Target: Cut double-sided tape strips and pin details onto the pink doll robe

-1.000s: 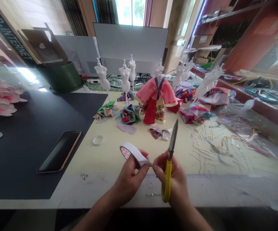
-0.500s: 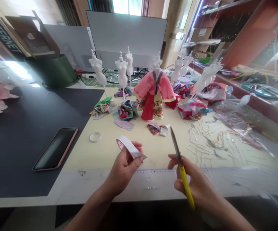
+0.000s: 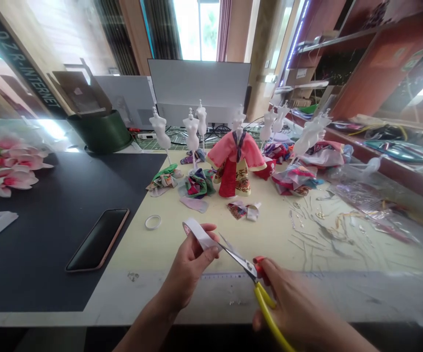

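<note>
My left hand (image 3: 187, 269) grips a roll of white tape (image 3: 200, 233), its fingers through the ring and the thumb on the loose end. In my right hand (image 3: 281, 293) is a pair of scissors (image 3: 246, 266) with yellow handles. The blades are parted, and their tips reach the tape's end beside my left thumb; whether they touch it I cannot tell. Behind my hands stands a miniature pink and red robe (image 3: 237, 161) on a small white dress form. Small fabric scraps (image 3: 243, 210) lie in front of the robe.
A white ring (image 3: 153, 222) and a phone (image 3: 97, 239) lie to the left. Several white dress forms (image 3: 191, 129) stand at the back among bundled cloth (image 3: 199, 182). Thin strips and small metal trinkets (image 3: 319, 215) spread over the right side. A ruler (image 3: 229, 276) lies near the front edge.
My right hand has turned the scissors from pointing up and away to pointing left, and the blades have opened at the tape. The view has tilted upward.
</note>
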`<state>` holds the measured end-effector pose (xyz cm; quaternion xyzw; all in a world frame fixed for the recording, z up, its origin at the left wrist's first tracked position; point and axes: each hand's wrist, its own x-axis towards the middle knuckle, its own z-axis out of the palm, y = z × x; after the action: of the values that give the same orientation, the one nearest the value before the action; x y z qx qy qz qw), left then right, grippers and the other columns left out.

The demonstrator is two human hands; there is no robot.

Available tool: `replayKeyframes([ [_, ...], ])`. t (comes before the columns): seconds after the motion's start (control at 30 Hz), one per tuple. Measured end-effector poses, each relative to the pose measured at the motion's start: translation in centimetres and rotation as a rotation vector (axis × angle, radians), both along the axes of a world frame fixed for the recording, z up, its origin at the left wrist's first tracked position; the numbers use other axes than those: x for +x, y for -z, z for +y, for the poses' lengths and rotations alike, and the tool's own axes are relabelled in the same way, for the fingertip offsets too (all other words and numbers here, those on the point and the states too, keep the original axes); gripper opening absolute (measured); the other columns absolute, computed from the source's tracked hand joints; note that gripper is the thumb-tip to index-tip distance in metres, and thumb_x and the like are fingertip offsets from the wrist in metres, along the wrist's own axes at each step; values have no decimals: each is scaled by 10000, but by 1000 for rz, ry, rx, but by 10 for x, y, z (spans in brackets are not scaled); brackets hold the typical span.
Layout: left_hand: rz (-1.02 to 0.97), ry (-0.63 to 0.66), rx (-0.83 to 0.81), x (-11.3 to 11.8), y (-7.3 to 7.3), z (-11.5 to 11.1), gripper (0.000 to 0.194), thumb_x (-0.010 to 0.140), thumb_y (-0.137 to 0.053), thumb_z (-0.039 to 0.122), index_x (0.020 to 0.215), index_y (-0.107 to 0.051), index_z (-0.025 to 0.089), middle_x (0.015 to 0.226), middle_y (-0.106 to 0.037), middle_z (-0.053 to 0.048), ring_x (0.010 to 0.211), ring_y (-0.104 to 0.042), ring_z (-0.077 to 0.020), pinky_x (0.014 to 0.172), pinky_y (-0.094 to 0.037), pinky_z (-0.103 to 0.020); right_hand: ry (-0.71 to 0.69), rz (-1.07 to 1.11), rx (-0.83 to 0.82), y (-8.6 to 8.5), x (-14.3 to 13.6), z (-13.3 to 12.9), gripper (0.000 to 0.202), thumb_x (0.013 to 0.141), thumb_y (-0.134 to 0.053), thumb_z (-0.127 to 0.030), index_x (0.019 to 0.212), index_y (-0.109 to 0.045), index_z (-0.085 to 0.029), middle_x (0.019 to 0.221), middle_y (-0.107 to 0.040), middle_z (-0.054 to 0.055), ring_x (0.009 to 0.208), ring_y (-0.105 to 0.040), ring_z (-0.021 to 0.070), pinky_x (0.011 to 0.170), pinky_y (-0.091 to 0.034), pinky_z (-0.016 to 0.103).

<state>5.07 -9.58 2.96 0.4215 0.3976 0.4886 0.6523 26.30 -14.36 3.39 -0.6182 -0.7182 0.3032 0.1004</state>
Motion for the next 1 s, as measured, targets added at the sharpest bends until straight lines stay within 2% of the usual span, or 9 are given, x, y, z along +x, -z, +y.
replayKeyframes([
  [0.23,5,-10,-20,-2,-4,-1,389,756,-677,227,1122,-545,227,888,-573,5,798,-527,-110,735,-438,-219,-12,4,-4,-3,-9,0,576,523,-771,-448,984,-513,-217,923,-607,25,736,-523,192,608,-352,265],
  [0.63,47,66,20,-4,-2,-2,368,807,-634,228,1154,-514,247,926,-544,5,802,-506,-105,740,-435,-217,19,22,-39,-9,-13,-1,509,515,-773,-395,926,-538,-208,896,-622,17,728,-521,183,584,-337,252],
  [0.83,73,62,5,-2,-4,-2,372,805,-633,238,1156,-509,240,925,-548,0,803,-511,-116,741,-435,-233,4,34,-22,-5,-12,-1,494,543,-761,-367,954,-544,-199,883,-623,13,703,-515,166,563,-319,245],
  [1.0,62,68,2,-2,-4,-1,364,807,-630,236,1151,-510,241,922,-547,3,797,-506,-111,740,-428,-227,7,42,2,-1,-12,-1,533,530,-785,-407,960,-549,-198,848,-617,3,679,-505,154,551,-309,240],
])
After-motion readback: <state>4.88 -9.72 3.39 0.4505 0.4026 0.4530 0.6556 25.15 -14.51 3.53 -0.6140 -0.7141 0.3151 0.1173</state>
